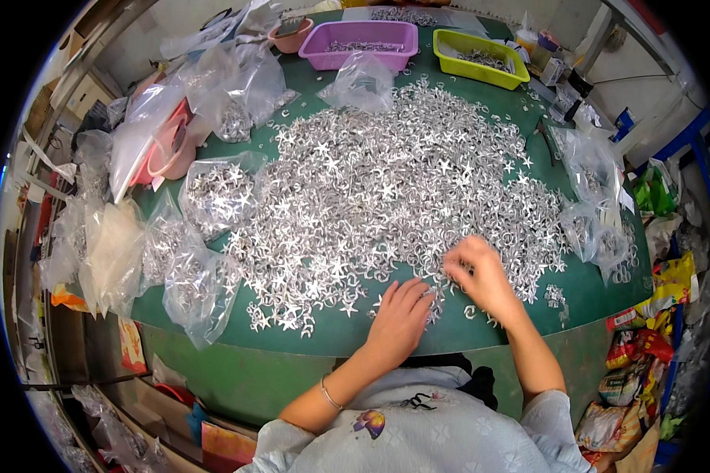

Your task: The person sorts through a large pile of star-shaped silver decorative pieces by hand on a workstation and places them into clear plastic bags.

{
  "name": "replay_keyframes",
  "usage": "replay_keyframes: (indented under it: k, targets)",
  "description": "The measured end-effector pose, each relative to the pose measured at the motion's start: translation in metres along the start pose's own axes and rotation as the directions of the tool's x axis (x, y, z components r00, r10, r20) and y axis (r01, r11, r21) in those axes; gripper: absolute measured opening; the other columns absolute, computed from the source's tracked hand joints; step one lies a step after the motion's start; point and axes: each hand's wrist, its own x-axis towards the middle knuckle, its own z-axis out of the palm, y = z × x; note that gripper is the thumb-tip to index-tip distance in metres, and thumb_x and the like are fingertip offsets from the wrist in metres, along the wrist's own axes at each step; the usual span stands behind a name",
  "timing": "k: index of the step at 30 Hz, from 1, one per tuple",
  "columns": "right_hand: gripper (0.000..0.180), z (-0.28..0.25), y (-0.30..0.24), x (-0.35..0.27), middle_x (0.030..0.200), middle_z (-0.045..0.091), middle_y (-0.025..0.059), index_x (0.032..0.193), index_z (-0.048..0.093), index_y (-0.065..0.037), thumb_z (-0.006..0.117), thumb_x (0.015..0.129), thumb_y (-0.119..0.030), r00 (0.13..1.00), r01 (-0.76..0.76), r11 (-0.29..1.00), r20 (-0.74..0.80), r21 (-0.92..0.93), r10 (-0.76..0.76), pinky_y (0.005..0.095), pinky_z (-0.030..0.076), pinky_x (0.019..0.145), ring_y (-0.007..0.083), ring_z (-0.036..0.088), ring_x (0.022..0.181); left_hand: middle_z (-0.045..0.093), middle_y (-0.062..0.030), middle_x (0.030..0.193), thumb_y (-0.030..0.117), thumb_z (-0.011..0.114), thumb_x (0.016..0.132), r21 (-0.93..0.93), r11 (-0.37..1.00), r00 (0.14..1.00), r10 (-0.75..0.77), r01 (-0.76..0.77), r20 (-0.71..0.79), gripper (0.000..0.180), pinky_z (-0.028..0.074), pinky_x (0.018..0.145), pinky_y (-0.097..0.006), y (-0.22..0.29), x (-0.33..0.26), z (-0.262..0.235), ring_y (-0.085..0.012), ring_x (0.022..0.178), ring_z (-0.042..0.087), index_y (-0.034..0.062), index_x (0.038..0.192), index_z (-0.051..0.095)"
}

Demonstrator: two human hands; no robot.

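Pile of small silver metal pieces [386, 197] on green table.
Star and ring shapes, loose, spread wide, thinning toward the near edge.

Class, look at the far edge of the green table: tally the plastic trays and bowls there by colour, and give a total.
Purple tray: 1
Yellow-green tray: 1
Pink bowl: 1
Total: 3
All three stand beyond the heap of silver star-shaped pieces; both trays hold some silver pieces.

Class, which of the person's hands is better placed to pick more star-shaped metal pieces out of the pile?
Right, probably. The right hand is already among the metal pieces, while the left hand rests at the pile's near edge.
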Motion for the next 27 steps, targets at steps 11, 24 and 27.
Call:
replay_keyframes:
  k: [11, 24, 27]
  targets:
    - [0.002, 0.018, 0.021, 0.047, 0.089, 0.057, 0.0070, 0.080, 0.062, -0.005, 0.061, 0.080, -0.005, 0.937, 0.230, 0.759, -0.073, -0.609, -0.342, 0.0402, 0.037, 0.082, 0.0249, 0.051, 0.091, 0.055, -0.0105, 0.119, 0.008, 0.063, 0.080, 0.072, 0.973, 0.966, 0.208, -0.221, 0.156, 0.021, 0.034, 0.104, -0.050, -0.006, -0.001, 0.016, -0.0308, 0.123, 0.045, 0.0029, 0.101, 0.062]
    - [0.014, 0.018, 0.029, 0.041, 0.092, 0.062, 0.0052, 0.093, 0.066, -0.005, 0.066, 0.080, -0.010, 0.963, 0.206, 0.872, -0.066, -0.443, -0.261, 0.0382, 0.036, 0.084, 0.0242, 0.052, 0.093, 0.054, -0.0107, 0.119, 0.013, 0.067, 0.081, 0.055, 0.987, 0.987, 0.145, -0.149, 0.066, 0.026, 0.033, 0.104, -0.049, 0.001, -0.003, 0.002, -0.0291, 0.119, 0.047, 0.0043, 0.105, 0.062]
    - [0.009, 0.006, 0.027, 0.042, 0.090, 0.062, 0.0040, 0.089, 0.067, -0.006, 0.066, 0.080, -0.009, 0.973, 0.171, 0.865, -0.057, -0.471, -0.223, 0.0387, 0.035, 0.085, 0.0235, 0.053, 0.090, 0.054, -0.0107, 0.120, 0.016, 0.068, 0.081, 0.105, 0.982, 0.983, 0.143, -0.155, 0.112, 0.028, 0.032, 0.104, -0.049, -0.006, -0.009, 0.007, -0.0280, 0.118, 0.048, 0.0046, 0.106, 0.062]
